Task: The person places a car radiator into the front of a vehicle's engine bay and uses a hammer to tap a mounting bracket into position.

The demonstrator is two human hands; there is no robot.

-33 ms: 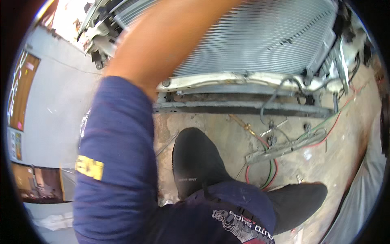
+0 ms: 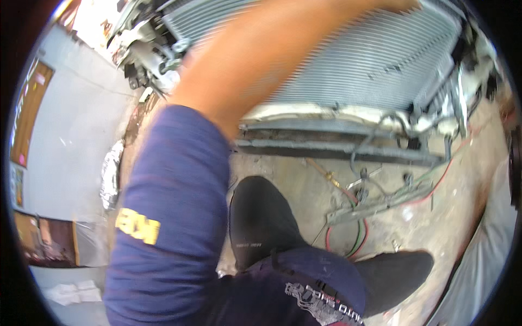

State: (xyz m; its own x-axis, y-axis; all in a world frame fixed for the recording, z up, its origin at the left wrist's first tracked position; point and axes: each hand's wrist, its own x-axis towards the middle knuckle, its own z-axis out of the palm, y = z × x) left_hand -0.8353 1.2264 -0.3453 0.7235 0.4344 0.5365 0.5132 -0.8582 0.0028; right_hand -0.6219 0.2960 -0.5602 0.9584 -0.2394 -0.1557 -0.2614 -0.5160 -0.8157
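Note:
My left arm, in a dark blue sleeve, reaches up and to the right across the front of an opened-up car. At the upper edge my left hand (image 2: 399, 4) shows only in part and is blurred. Its fingers are too smeared to read, and I cannot tell whether it touches anything. Beneath the arm and hand lies a large finned silver-grey condenser or radiator (image 2: 359, 65). A pale metal crossbar (image 2: 326, 111) runs along its lower edge. My right hand is out of the picture.
On the concrete floor lie red and green hoses (image 2: 365, 233), a long grey metal bracket (image 2: 380, 206) and a brass torch-like tool (image 2: 329, 175). A dark lower beam (image 2: 326, 149) spans the car's front. Grey sheeting (image 2: 478, 261) hangs at right; crumpled foil (image 2: 111, 176) lies at left.
My left arm has shifted to the right, and part of the hand now shows at the upper edge. The view has turned slightly, bringing the foil at left into sight.

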